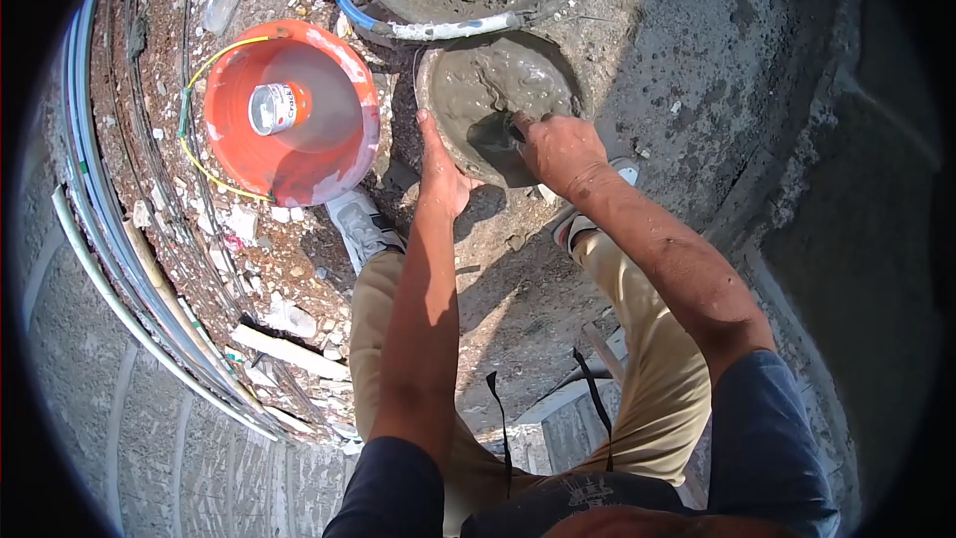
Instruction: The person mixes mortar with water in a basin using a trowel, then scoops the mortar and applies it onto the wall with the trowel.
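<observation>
Sunlit, rubble-strewn ground [309, 284]; left hand [442, 174] half-open against bucket [423, 90], right hand [564, 152] closed round trowel [496, 144], wet cement [478, 75] sloshed about!

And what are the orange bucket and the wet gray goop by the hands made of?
Orange bucket: probably plastic, smooth, brightly coloured under pale smears.

Gray goop: maybe wet cement or mortar; it's thick and shiny with swirly ridges, but looks alone can't prove it.
</observation>
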`<state>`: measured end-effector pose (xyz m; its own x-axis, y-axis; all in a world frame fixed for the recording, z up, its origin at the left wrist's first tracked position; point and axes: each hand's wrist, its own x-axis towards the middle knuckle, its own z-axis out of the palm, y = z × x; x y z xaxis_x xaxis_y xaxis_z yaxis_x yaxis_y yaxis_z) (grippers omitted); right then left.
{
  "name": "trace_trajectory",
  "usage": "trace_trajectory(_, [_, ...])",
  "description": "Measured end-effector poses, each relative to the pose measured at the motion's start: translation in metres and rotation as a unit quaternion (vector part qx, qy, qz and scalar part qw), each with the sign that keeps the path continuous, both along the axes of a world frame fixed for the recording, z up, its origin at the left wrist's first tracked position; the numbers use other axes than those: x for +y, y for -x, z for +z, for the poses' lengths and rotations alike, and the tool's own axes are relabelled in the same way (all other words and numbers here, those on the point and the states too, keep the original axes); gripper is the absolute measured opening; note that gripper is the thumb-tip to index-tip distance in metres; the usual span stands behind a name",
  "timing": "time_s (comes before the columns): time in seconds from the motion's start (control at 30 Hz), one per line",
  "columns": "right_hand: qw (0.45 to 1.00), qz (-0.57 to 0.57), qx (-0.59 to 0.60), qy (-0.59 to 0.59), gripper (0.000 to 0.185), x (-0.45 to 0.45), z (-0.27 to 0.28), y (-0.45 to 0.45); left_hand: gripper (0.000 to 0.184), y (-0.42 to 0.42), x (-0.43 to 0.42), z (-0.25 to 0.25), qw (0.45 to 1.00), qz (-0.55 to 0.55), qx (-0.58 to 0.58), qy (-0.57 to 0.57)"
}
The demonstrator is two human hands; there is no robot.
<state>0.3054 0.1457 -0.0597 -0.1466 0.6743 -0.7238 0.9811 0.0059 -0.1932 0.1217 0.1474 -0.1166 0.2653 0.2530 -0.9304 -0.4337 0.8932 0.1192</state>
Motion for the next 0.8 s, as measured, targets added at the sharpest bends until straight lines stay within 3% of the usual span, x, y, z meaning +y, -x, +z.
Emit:
trace_trajectory(0.07, [0.997, 0.063, 0.005, 0.049, 0.03, -0.007, -0.001, 0.004, 0.097, 0.001, 0.0, -0.003, 1.0, 0.005, 0.003, -0.004])
trace_trajectory(0.2, [0.997, -0.018, -0.005, 0.07, 0.036, 0.011, 0.069, -0.03, 0.096, -0.001, 0.0, 0.008, 1.0, -0.003, 0.026, 0.01])
trace_trajectory(0.33, [0.997, -0.051, 0.008, -0.053, 0.037, 0.012, 0.045, -0.017, 0.1, 0.001, -0.001, -0.002, 1.0, 0.003, 0.002, 0.003])
trace_trajectory(0.43, [0.998, 0.044, 0.031, 0.039, 0.038, 0.003, 0.039, -0.005, 0.101, 0.003, -0.002, -0.005, 1.0, -0.011, -0.002, 0.0])
trace_trajectory(0.53, [0.999, 0.047, 0.018, -0.002, 0.03, 0.029, 0.11, -0.03, 0.104, 0.004, -0.004, -0.01, 1.0, -0.007, -0.015, 0.007])
trace_trajectory(0.63, [0.992, 0.053, -0.041, -0.11, 0.036, 0.085, 0.158, -0.055, 0.104, 0.005, -0.01, -0.007, 1.0, -0.009, -0.016, 0.013])
trace_trajectory(0.73, [0.941, 0.159, -0.132, -0.269, 0.026, 0.16, 0.135, -0.082, 0.104, 0.003, -0.004, -0.006, 0.999, 0.001, 0.019, 0.026])
trace_trajectory(0.77, [0.925, 0.165, -0.104, -0.325, 0.02, 0.186, 0.113, -0.088, 0.104, 0.004, -0.006, -0.013, 1.0, 0.002, 0.011, 0.0])
trace_trajectory(0.8, [0.926, 0.161, -0.159, -0.303, 0.031, 0.215, 0.089, -0.09, 0.104, 0.007, -0.014, -0.025, 1.0, 0.003, 0.005, -0.023])
